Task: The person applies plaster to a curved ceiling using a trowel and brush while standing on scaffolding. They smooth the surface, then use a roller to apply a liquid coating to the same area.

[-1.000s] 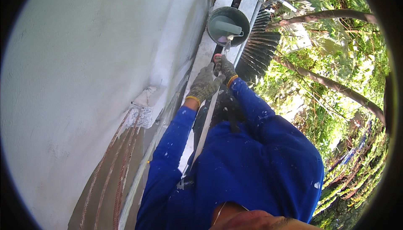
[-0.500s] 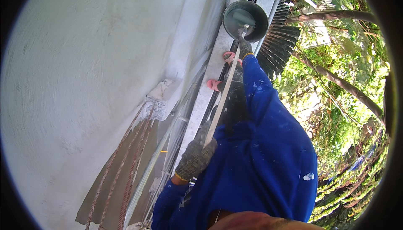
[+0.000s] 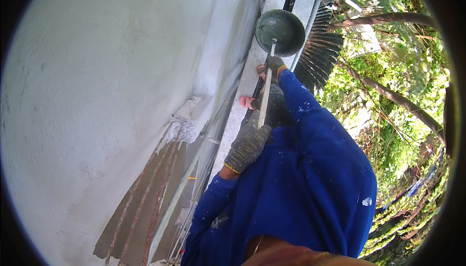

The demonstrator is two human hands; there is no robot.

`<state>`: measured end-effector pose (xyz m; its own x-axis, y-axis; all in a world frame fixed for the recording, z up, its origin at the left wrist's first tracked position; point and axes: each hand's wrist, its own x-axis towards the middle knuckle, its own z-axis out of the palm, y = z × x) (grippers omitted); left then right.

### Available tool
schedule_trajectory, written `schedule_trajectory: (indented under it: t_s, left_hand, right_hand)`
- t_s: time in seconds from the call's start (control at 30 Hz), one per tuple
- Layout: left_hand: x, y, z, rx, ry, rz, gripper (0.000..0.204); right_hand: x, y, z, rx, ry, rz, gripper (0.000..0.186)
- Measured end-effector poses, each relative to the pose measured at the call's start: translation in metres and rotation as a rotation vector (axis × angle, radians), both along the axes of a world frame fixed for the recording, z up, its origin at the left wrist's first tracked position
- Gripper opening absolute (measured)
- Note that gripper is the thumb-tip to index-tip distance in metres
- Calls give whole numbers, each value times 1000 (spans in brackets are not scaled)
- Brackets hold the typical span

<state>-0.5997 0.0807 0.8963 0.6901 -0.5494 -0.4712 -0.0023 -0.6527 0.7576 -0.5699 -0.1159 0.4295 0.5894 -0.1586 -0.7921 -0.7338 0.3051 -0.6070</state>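
Note:
My left hand (image 3: 246, 143), in a dark knitted glove with a yellow cuff edge, is closed around the near end of a long pale pole (image 3: 265, 93). Farther up, my right hand (image 3: 276, 65), gloved alike, grips the same pole just below the rim of a dark round bucket (image 3: 258, 27). The pole's far end goes into the bucket, where a grey-green wet mix (image 3: 281, 29) shows. Whatever is fixed to that end is hidden in the mix. The bucket stands on metal planks beyond my pink-shod feet.
A pale plastered wall (image 3: 111, 62) fills the left side. Below its broken patch run several rusty bars (image 3: 133, 207). Scaffold planks (image 3: 233, 120) lie under my feet, with a metal pipe (image 3: 310, 23) alongside. Dark corrugated sheeting (image 3: 320, 55) and leafy branches are at the right.
My left hand has slid up and right, closer to my right hand. The pole has sunk deeper into the bucket, and the pale head seen there earlier is now covered.

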Motion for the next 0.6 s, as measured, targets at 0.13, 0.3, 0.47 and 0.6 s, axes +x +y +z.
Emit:
schedule_trajectory:
  t_s: [0.13, 0.3, 0.47, 0.6]
  left_hand:
    - [-1, -7, 2, 125, 3, -25, 38]
    - [14, -29, -18, -16, 165, 49, 39]
    - [9, -3, 3, 131, 106, 40, 48]
    - [8, -32, 36, 135, 119, 106, 64]
  right_hand:
    - [1, 10, -8, -122, -230, 102, 28]
    - [-13, -80, -87, -389, -134, 169, 24]
    - [23, 29, 22, 320, 266, -258, 16]
    - [16, 1, 84, 385, 223, -229, 21]
